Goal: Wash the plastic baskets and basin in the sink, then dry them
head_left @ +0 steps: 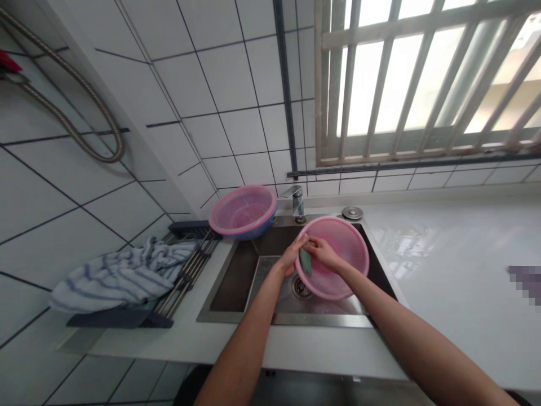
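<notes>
A pink perforated plastic basin, like a colander, is held tilted over the sink. My left hand closes on its left rim from outside. Reaching inside the basin, my right hand has its fingers closed on a limp green cloth or scouring pad, pressed near that same rim. The fingertips of both hands almost meet there, and part of the green piece is hidden by them. Below the basin's left edge the sink drain shows.
A chrome faucet stands behind the sink. Stacked pink and blue basins rest at its back left corner. A striped towel lies over a metal-rod rack to the left. A round metal strainer sits on the white counter.
</notes>
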A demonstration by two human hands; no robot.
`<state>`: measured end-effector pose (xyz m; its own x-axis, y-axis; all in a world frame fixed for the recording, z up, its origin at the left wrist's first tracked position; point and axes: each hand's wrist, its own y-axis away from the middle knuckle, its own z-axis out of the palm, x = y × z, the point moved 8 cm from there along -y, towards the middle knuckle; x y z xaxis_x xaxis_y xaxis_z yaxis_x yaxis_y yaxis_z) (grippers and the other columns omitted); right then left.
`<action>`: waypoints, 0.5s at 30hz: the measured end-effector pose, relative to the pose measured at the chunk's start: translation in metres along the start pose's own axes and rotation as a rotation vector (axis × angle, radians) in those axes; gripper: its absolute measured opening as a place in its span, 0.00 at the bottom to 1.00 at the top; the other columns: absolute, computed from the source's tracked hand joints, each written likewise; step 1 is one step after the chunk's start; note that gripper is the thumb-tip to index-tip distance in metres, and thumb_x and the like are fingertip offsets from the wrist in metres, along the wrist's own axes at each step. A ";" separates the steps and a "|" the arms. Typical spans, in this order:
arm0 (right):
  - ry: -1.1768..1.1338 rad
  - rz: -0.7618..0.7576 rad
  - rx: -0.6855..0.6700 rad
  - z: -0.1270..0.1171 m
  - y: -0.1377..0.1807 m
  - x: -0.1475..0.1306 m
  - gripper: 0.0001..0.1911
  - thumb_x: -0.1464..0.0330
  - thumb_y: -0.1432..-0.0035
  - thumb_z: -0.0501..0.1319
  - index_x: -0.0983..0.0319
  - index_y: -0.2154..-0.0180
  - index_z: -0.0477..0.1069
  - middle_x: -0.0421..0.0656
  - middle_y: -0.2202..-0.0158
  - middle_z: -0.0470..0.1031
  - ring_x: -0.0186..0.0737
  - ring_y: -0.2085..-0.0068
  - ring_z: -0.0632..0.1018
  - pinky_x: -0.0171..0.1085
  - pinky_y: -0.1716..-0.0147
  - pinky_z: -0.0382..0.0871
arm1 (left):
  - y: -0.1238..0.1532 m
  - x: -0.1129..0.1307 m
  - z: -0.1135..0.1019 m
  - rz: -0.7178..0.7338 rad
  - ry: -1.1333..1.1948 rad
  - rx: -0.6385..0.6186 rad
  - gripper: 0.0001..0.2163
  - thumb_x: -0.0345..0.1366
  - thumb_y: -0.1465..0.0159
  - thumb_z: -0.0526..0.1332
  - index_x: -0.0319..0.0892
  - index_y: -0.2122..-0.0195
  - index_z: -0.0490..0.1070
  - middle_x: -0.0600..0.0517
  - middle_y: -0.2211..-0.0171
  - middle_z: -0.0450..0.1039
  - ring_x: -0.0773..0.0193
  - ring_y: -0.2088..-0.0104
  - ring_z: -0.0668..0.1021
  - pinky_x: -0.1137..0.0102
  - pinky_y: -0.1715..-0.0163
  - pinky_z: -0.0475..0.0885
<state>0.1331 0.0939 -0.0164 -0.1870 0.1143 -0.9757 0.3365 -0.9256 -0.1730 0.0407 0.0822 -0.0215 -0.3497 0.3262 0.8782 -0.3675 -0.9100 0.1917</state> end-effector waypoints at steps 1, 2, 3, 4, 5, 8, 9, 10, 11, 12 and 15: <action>-0.015 -0.022 0.112 -0.013 -0.002 -0.004 0.15 0.57 0.47 0.67 0.60 0.63 0.72 0.41 0.70 0.74 0.40 0.67 0.72 0.37 0.66 0.66 | 0.000 -0.001 0.003 -0.008 0.020 -0.016 0.20 0.46 0.34 0.68 0.38 0.47 0.77 0.42 0.58 0.83 0.55 0.60 0.85 0.64 0.54 0.79; -0.021 -0.040 0.216 -0.026 -0.002 -0.008 0.14 0.58 0.47 0.66 0.60 0.63 0.72 0.41 0.70 0.75 0.41 0.67 0.73 0.38 0.66 0.67 | 0.001 -0.001 0.006 -0.010 0.036 -0.030 0.19 0.45 0.34 0.68 0.38 0.47 0.77 0.43 0.58 0.84 0.56 0.61 0.85 0.65 0.55 0.79; -0.018 -0.055 0.297 -0.035 -0.002 -0.012 0.14 0.58 0.47 0.66 0.60 0.64 0.72 0.41 0.70 0.75 0.42 0.68 0.73 0.38 0.66 0.67 | 0.002 0.000 0.009 -0.009 0.048 -0.041 0.19 0.45 0.33 0.67 0.39 0.46 0.77 0.43 0.58 0.84 0.57 0.62 0.85 0.65 0.56 0.79; -0.009 -0.067 0.337 -0.041 -0.002 -0.015 0.13 0.58 0.48 0.66 0.60 0.64 0.72 0.41 0.70 0.75 0.42 0.68 0.73 0.38 0.65 0.67 | 0.002 0.000 0.011 -0.009 0.057 -0.049 0.19 0.45 0.32 0.66 0.39 0.46 0.77 0.43 0.58 0.84 0.57 0.62 0.85 0.65 0.56 0.80; 0.001 -0.072 0.326 -0.040 -0.001 -0.016 0.13 0.58 0.48 0.66 0.60 0.63 0.72 0.41 0.71 0.75 0.42 0.67 0.73 0.39 0.65 0.68 | 0.003 0.000 0.011 -0.009 0.061 -0.052 0.18 0.45 0.32 0.66 0.39 0.45 0.76 0.43 0.58 0.84 0.58 0.62 0.85 0.65 0.56 0.80; 0.032 -0.029 0.069 -0.013 0.000 -0.010 0.13 0.59 0.47 0.68 0.59 0.64 0.74 0.41 0.71 0.76 0.43 0.66 0.74 0.39 0.64 0.68 | 0.003 -0.001 0.008 -0.042 0.062 -0.041 0.19 0.46 0.30 0.64 0.37 0.47 0.77 0.42 0.62 0.84 0.58 0.65 0.85 0.66 0.57 0.80; 0.040 0.002 -0.036 -0.001 0.003 -0.006 0.13 0.59 0.48 0.68 0.59 0.64 0.74 0.41 0.71 0.75 0.42 0.66 0.74 0.38 0.65 0.68 | 0.003 -0.003 0.006 -0.073 0.063 -0.044 0.20 0.47 0.30 0.63 0.36 0.48 0.78 0.42 0.64 0.84 0.58 0.68 0.85 0.65 0.58 0.80; 0.046 0.030 -0.118 0.010 0.005 -0.002 0.13 0.59 0.49 0.69 0.60 0.65 0.74 0.40 0.72 0.75 0.42 0.67 0.74 0.38 0.65 0.68 | 0.003 -0.005 0.005 -0.104 0.064 -0.049 0.21 0.49 0.30 0.62 0.35 0.49 0.78 0.42 0.67 0.84 0.59 0.71 0.84 0.65 0.60 0.80; 0.047 0.049 -0.162 0.016 0.007 0.001 0.13 0.59 0.49 0.70 0.60 0.66 0.74 0.40 0.72 0.75 0.41 0.68 0.73 0.38 0.66 0.67 | 0.002 -0.006 0.004 -0.125 0.066 -0.054 0.22 0.50 0.30 0.62 0.34 0.50 0.78 0.42 0.68 0.83 0.60 0.73 0.83 0.65 0.61 0.81; 0.041 0.055 -0.166 0.019 0.008 0.002 0.14 0.58 0.49 0.70 0.60 0.66 0.74 0.40 0.73 0.74 0.40 0.68 0.73 0.37 0.67 0.67 | 0.002 -0.007 0.003 -0.128 0.067 -0.056 0.22 0.50 0.30 0.61 0.33 0.51 0.79 0.42 0.69 0.83 0.61 0.75 0.82 0.66 0.62 0.80; -0.025 0.015 0.009 0.002 0.003 -0.005 0.15 0.57 0.48 0.69 0.60 0.65 0.73 0.40 0.72 0.74 0.39 0.70 0.71 0.37 0.68 0.66 | 0.001 -0.004 0.005 -0.058 0.063 -0.048 0.20 0.48 0.30 0.63 0.34 0.52 0.79 0.43 0.67 0.83 0.61 0.72 0.82 0.67 0.61 0.80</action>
<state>0.1332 0.0897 -0.0119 -0.2046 0.0912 -0.9746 0.3311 -0.9305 -0.1566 0.0458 0.0788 -0.0225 -0.3797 0.3947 0.8367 -0.4289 -0.8764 0.2189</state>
